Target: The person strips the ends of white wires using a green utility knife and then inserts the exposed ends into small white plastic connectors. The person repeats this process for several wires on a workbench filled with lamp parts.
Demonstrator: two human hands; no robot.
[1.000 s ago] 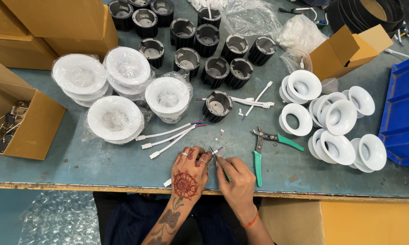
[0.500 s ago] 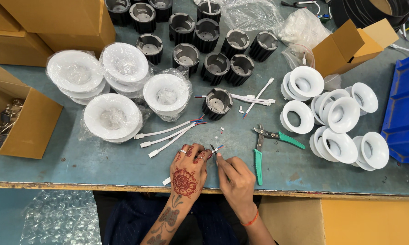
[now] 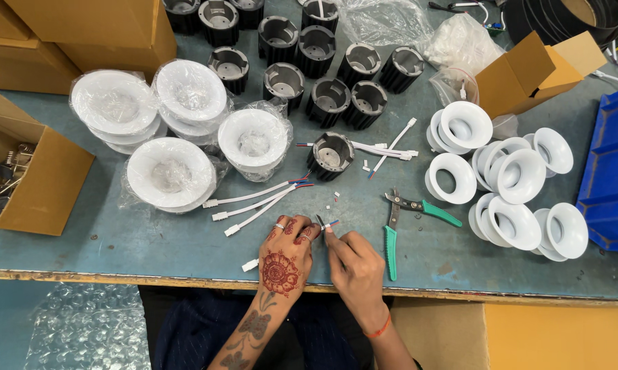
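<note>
Head view: at the edge of a blue-green workbench (image 3: 103, 240), a person's left hand (image 3: 285, 257) and right hand (image 3: 353, 264) pinch the bare red and blue ends of a thin white lead (image 3: 329, 225), fingertips closed tight on it. Three more white leads (image 3: 254, 202) lie just ahead, untouched, as does one finned dark housing (image 3: 331, 155); most of the batch looks undone. Green-handled pliers (image 3: 401, 223) rest beside glossy white trim rings (image 3: 501, 178) and bagged white reflectors (image 3: 172, 171).

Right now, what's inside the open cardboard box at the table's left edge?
The open cardboard box holds a tangle of metal spring clips along its left side. Its flaps and the frame's edge hide the rest, so the count is unclear.
</note>
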